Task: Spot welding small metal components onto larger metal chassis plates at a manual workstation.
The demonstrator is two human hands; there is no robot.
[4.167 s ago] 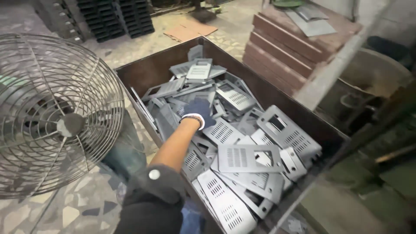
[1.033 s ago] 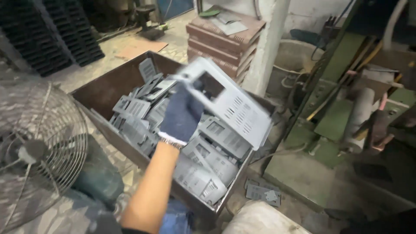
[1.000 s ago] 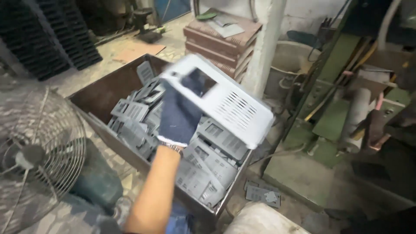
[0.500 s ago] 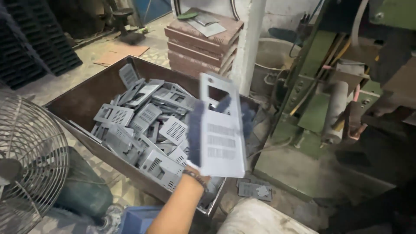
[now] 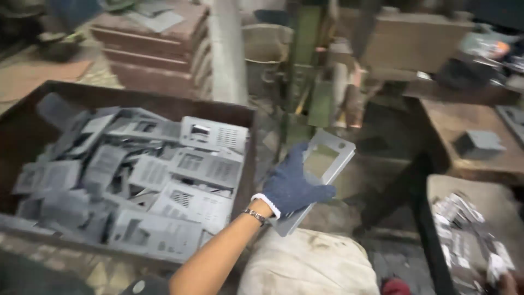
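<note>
My left hand, in a dark blue knit glove with a bracelet at the wrist, grips a grey stamped metal panel that has a rectangular window cut into it. The panel hangs tilted in the air to the right of the brown metal bin, above a dirty white sack. The bin is filled with several similar grey perforated panels. My right hand does not show in the head view.
A green press machine stands behind the held panel. A brown workbench with a small grey block is at the right. Stacked brown crates are at the back left. A low surface with shiny scrap pieces is at the bottom right.
My left hand has lifted one panel out of the bin and carried it right, past the bin's edge toward the machine. The view has swung right, so the fan is out of sight.
</note>
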